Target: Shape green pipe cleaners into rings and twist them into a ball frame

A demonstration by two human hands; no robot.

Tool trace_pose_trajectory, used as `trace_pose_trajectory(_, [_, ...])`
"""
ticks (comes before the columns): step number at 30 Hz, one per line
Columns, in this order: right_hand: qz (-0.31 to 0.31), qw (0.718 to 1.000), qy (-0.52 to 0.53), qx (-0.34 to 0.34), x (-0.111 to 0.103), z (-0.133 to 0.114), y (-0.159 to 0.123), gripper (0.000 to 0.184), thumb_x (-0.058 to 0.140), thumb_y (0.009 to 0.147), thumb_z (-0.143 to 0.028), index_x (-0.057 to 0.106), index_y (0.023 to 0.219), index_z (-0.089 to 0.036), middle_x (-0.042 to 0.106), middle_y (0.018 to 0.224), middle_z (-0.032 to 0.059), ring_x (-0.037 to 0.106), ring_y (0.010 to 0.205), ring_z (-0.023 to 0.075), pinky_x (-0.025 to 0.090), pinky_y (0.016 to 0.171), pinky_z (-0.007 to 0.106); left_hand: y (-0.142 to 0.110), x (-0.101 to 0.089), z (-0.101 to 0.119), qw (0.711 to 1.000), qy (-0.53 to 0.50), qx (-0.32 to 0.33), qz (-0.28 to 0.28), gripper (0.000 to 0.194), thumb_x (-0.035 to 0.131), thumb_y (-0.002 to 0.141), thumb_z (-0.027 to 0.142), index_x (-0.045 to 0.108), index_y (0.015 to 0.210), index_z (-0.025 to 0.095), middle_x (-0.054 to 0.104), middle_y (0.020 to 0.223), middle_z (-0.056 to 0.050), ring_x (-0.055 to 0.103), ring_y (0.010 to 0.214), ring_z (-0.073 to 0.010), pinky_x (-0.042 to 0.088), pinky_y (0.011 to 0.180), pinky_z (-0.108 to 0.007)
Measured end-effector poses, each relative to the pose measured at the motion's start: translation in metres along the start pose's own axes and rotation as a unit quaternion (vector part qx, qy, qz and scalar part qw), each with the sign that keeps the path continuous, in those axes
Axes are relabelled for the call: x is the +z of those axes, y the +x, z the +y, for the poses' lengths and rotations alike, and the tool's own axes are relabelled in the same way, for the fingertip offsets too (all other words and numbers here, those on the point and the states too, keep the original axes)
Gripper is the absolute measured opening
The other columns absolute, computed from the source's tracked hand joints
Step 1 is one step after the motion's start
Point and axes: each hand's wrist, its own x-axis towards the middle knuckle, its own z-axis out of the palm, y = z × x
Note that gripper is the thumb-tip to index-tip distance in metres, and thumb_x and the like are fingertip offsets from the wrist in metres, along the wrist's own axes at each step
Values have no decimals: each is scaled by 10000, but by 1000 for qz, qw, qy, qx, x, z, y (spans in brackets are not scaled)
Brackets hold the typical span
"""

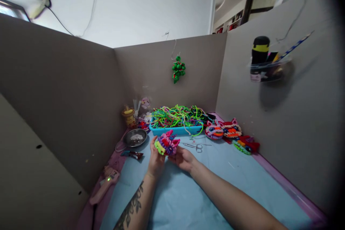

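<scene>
Head view: left hand, frame centre, grip closed around colourful yarn piece; right hand touches its lower right side, fingers curled. Scissors on desk just right. Blue tray of yarn strands behind. Metal bowl left of centre.

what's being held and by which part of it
A colourful yarn piece. The left hand holds its left edge; the right hand's fingers are at its lower right edge.
</scene>
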Motion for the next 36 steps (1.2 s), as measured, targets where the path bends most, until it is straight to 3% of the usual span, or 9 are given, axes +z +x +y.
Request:
trace_pose_trajectory(5, [-18, 999, 25, -30, -13, -10, 8, 149, 529, 719, -97, 610, 822, -170, 677, 698, 8, 623, 604, 133, 505, 641, 279, 3, -5, -8, 997, -26, -74, -18, 607, 454, 823, 516, 245, 1362, 329, 445, 1354, -63, 422, 1225, -228, 282, 1030, -408])
trace_pose_trajectory(9, [-15, 998, 5, -56, -12, -17, 10, 187, 512, 728, -113, 622, 872, -161, 689, 775, 26, 635, 650, 142, 506, 684, 286, 3, -7, -8, 984, -72, -160, -32, 563, 385, 846, 534, 308, 1345, 283, 445, 1353, -79, 409, 1241, -236, 305, 1013, -429])
trace_pose_trajectory(15, [5, 999, -46, 20, -14, -21, 9, 168, 480, 756, -138, 624, 841, -122, 667, 643, 38, 621, 586, 149, 509, 686, 298, 6, -9, 1, 959, -75, -260, -86, 580, 336, 839, 569, 452, 1246, 173, 551, 1216, -176, 492, 1156, -315, 408, 887, -513])
trace_pose_trajectory(19, [18, 998, -50, 40, -13, -21, 10, 180, 443, 828, -166, 604, 889, -117, 666, 640, 34, 623, 594, 151, 510, 682, 308, 10, -16, 0, 959, -87, -263, -65, 595, 315, 841, 573, 456, 1241, 156, 573, 1184, -189, 514, 1128, -321, 397, 887, -539])
trace_pose_trajectory(26, [78, 994, -67, -30, -4, -32, -1, 283, 401, 900, -383, 577, 928, -164, 656, 747, 32, 605, 628, 125, 487, 612, 262, 13, -29, 0, 967, -117, -227, -9, 583, 297, 867, 530, 432, 1270, 130, 590, 1157, -197, 552, 1078, -300, 370, 914, -548])
trace_pose_trajectory(31, [20, 994, -102, -32, -1, -38, -15, 243, 543, 824, -345, 535, 1030, -217, 630, 995, 46, 623, 743, 137, 487, 684, 301, 13, -33, 1, 968, -127, -217, 14, 558, 314, 866, 521, 471, 1254, 153, 614, 1136, -180, 543, 1094, -312, 374, 914, -558])
trace_pose_trajectory(36, [-59, 989, -129, 37, -7, -44, -21, 384, 635, 739, -296, 524, 1097, -213, 628, 983, 47, 631, 740, 151, 483, 714, 321, 12, -32, 2, 959, -163, -226, -49, 556, 247, 877, 524, 525, 1226, 192, 647, 1096, -149, 527, 1128, -296, 361, 953, -537])
